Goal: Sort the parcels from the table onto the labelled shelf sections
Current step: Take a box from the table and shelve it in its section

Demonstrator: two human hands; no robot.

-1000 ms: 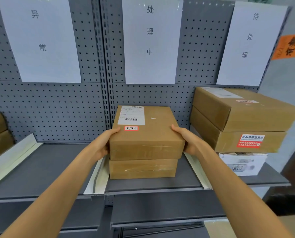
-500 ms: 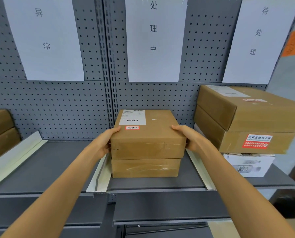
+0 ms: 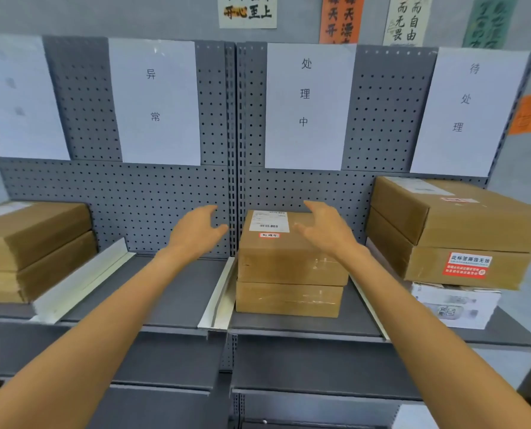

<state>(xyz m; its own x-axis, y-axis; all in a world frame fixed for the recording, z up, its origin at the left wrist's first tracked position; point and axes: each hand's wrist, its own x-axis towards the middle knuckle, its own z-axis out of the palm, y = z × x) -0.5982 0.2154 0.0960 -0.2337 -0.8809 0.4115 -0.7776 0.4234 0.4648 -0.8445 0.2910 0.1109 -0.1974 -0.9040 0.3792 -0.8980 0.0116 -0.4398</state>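
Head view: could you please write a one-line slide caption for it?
Both open hands, left hand and right hand, hover beside the top parcel stacked in the middle shelf section.

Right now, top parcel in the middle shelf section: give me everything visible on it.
The top parcel is a brown cardboard box, sealed with clear tape across its front. A white shipping label with a barcode and a small red-bordered sticker sit on its top. It lies flat and nearly square on a similar lower parcel, below the 处理中 sign. Neither hand grips it.
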